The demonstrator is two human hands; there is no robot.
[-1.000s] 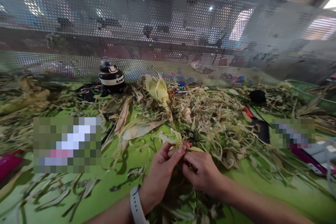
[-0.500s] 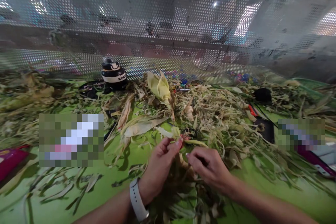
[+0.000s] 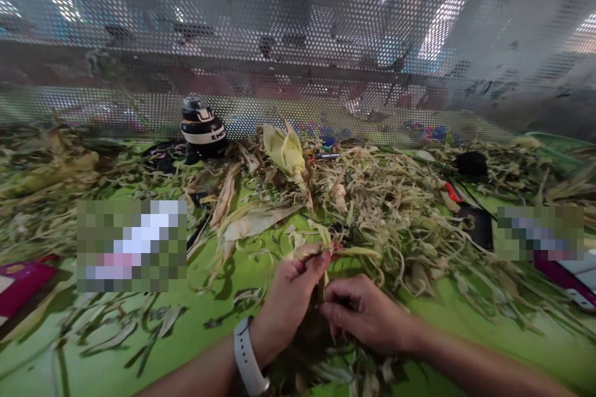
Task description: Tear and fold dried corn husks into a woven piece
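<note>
My left hand (image 3: 295, 291), with a white band (image 3: 248, 353) at its wrist, pinches a small bundle of pale green husk strips (image 3: 326, 237) between thumb and fingers. Just to its right, my right hand (image 3: 365, 310) is closed, thumb and index finger together on a thin husk strip (image 3: 325, 288) that hangs from the bundle. A reddish bit (image 3: 338, 247) shows beside my left fingertips. Beyond the hands a yellow-green husk piece (image 3: 285, 152) stands up, and a broad pale husk leaf (image 3: 254, 223) lies on the green table (image 3: 274, 245).
Dried husk strips (image 3: 395, 198) are heaped at the centre and right. A black jar (image 3: 203, 130) stands before the perforated metal screen (image 3: 288, 74). Magenta objects lie at far left (image 3: 25, 285) and far right (image 3: 559, 279). A black case (image 3: 475, 226) rests at the right.
My right hand has moved down and slightly left, closer to my left hand. My left hand has shifted slightly right with the bundle. The view has shifted a little.
</note>
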